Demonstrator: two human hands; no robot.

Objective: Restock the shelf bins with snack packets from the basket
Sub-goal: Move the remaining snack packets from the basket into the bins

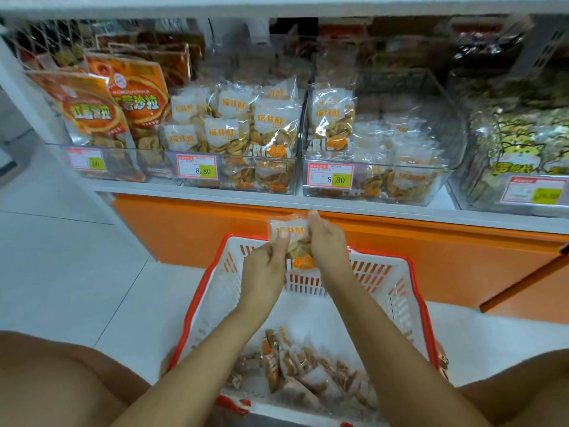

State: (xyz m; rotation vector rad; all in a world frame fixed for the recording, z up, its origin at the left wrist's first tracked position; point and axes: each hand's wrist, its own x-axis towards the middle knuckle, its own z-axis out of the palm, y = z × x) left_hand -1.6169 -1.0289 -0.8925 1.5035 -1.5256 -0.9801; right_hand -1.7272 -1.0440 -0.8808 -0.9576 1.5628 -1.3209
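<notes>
I see my left hand (264, 266) and right hand (328, 241) holding one snack packet (291, 232) between them above the basket (409, 291), below the shelf bins (378, 186).

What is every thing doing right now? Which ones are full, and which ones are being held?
packet, held up over the basket by both hands.
left hand, pinches the packet's left side.
right hand, grips the packet's right side.
basket, mostly bare, with loose packets piled at its near end.
middle bin, heaped above its rim.
right bin, partly filled, with room on its right side.
</notes>
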